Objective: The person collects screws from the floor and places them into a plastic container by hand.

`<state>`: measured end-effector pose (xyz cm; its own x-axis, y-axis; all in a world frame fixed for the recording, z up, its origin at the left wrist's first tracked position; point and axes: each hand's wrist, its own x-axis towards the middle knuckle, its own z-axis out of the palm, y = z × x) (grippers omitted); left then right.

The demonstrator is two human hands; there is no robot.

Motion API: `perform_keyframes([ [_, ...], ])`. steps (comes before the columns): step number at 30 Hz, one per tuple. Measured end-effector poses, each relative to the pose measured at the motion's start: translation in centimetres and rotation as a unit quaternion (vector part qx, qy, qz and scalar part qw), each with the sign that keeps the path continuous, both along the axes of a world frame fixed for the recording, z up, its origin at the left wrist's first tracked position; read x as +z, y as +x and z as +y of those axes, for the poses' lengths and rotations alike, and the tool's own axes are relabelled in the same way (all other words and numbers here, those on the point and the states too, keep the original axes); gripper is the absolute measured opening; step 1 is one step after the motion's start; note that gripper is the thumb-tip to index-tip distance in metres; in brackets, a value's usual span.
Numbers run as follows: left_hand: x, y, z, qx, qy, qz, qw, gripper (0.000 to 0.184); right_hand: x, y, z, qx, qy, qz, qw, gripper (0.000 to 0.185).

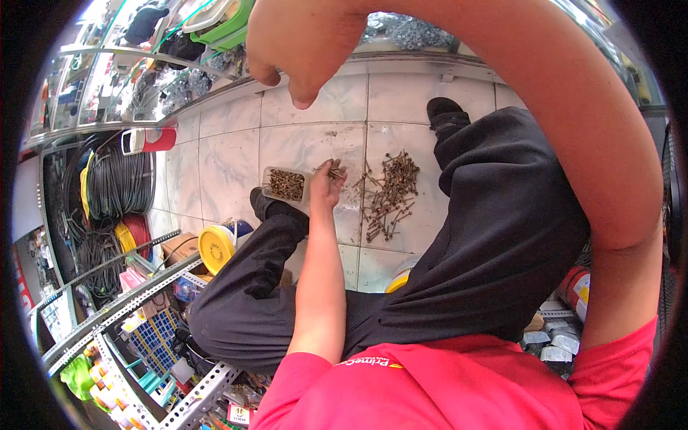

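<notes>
My left hand (pixel 328 188) is closed on a few brownish screws (pixel 334 170), just right of a small clear plastic tub (pixel 307 188). More screws (pixel 285 184) of the same colour fill the tub, which sits on the tiled floor beside my foot. Further right on the tiles lies a loose pile of long screws (pixel 393 185), spread toward me at its lower end. High in the view and close to the camera, my right hand (pixel 304 46) hangs with its fingers curled downward. Nothing shows in it, though the frame's top edge cuts part of it off.
My legs in black trousers (pixel 502 215) frame the floor area. A glass display case (pixel 165 93) runs along the far side. Coiled black cable (pixel 118 183), a yellow-lidded bucket (pixel 216 249) and metal shelving (pixel 201 394) stand at left. Another yellow-rimmed bucket (pixel 401 276) is between my legs.
</notes>
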<state>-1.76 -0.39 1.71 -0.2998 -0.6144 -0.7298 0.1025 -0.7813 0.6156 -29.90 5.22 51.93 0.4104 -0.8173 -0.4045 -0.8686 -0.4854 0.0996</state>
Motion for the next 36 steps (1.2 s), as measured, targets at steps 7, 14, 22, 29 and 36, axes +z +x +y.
perform_keyframes([
  [7,0.6,-0.2,0.0,0.01,0.028,-0.003,1.0,0.025,-0.2,0.9,0.9,-0.039,-0.032,0.021,0.998,0.045],
  [14,1.3,-0.3,0.1,-0.019,0.039,-0.015,0.999,0.03,-0.4,-0.6,-0.8,0.028,0.008,-0.012,1.0,0.044],
  [22,0.6,-0.4,0.4,-0.027,0.044,-0.012,0.999,0.031,-0.3,0.7,0.8,-0.038,-0.04,0.006,0.998,0.046],
  [29,0.3,-0.3,0.4,-0.024,0.049,-0.005,0.998,0.029,-0.1,-0.2,-0.2,-0.01,-0.009,0.0,1.0,0.048],
  [36,0.8,-0.2,0.6,-0.041,0.041,0.019,0.998,0.033,0.0,-0.1,0.0,0.001,-0.011,0.001,1.0,0.048],
])
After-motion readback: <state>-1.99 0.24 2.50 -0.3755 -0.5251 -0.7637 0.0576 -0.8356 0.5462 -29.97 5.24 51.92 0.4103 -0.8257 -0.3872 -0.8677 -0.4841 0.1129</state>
